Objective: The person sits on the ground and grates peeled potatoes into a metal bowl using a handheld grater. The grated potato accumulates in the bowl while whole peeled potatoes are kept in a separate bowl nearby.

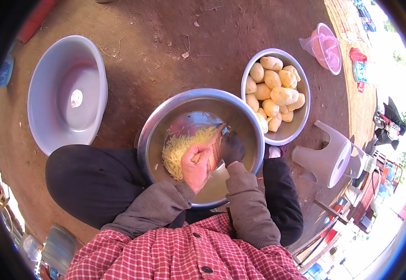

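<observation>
A wide metal basin [203, 93] sits before me between my legs. My bare left hand [195, 168] grips a flat grater [215, 148] with a wooden frame, which slants inside the basin. Against the right side of the grater presses my right hand [232, 148], curled in a dark glove; whatever lies under its fingers is hidden. Pale yellow shreds [175, 154], likely of potato, are heaped in the basin to the left of the grater.
Just beyond the basin, at right, a metal bowl [307, 115] holds several peeled potatoes [272, 79]. A grey plastic tub [101, 80] stands at left on the dirt floor [154, 52]. On the right are a plastic stool [336, 161] and a pink basin [336, 66] with a bag.
</observation>
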Action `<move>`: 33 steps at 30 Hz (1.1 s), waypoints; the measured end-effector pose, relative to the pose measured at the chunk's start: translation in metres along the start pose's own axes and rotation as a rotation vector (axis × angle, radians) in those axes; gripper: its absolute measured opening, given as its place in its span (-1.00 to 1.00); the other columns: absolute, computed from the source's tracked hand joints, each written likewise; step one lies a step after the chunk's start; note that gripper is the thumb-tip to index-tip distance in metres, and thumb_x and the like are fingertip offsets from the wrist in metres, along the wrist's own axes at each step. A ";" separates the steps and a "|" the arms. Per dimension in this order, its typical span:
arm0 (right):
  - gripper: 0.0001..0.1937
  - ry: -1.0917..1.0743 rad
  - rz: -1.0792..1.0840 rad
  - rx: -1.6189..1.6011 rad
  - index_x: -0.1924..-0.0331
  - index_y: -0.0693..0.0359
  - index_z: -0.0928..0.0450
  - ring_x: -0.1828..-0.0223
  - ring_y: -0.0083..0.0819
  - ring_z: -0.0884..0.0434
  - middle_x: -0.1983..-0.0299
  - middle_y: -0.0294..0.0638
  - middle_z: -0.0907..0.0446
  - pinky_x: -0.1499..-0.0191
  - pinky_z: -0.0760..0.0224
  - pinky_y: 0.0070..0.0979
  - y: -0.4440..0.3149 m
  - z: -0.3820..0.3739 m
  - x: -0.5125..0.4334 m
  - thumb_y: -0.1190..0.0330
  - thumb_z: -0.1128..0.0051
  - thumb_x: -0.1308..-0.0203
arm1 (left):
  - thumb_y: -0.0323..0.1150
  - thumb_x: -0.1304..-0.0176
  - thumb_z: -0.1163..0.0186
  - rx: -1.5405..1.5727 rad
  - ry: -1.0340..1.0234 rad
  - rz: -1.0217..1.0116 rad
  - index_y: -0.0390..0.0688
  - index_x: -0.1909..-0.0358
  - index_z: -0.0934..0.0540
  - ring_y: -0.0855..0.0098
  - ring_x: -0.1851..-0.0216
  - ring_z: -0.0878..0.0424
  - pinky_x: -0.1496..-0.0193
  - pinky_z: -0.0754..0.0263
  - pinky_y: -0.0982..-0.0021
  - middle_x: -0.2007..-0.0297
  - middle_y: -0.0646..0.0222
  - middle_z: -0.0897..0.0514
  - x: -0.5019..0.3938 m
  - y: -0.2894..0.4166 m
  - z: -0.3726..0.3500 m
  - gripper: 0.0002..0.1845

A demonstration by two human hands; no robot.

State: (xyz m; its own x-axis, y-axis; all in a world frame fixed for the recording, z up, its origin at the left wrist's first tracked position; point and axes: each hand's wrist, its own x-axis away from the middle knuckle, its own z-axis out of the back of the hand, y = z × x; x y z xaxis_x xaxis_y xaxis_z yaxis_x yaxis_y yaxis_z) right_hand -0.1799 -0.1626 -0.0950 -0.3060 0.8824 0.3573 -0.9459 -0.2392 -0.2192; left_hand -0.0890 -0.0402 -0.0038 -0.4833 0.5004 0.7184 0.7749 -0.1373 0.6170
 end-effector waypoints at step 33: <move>-0.57 0.031 -0.068 0.058 0.25 0.20 -0.62 0.22 0.12 -0.64 0.27 0.14 -0.65 0.14 -0.48 0.00 0.021 -0.022 -0.012 0.00 0.11 -0.30 | -0.47 -0.33 -0.19 0.024 -0.007 -0.103 -0.15 0.31 -0.54 0.71 0.74 -0.28 0.75 -0.07 0.58 0.67 0.53 -0.44 -0.008 -0.013 0.000 -0.96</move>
State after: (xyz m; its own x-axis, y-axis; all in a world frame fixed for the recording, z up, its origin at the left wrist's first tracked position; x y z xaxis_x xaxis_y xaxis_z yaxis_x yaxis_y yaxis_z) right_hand -0.1934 -0.1692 -0.1235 -0.2379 0.9094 0.3411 -0.9694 -0.2004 -0.1417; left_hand -0.0953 -0.0428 -0.0176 -0.5584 0.5164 0.6492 0.7306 -0.0645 0.6798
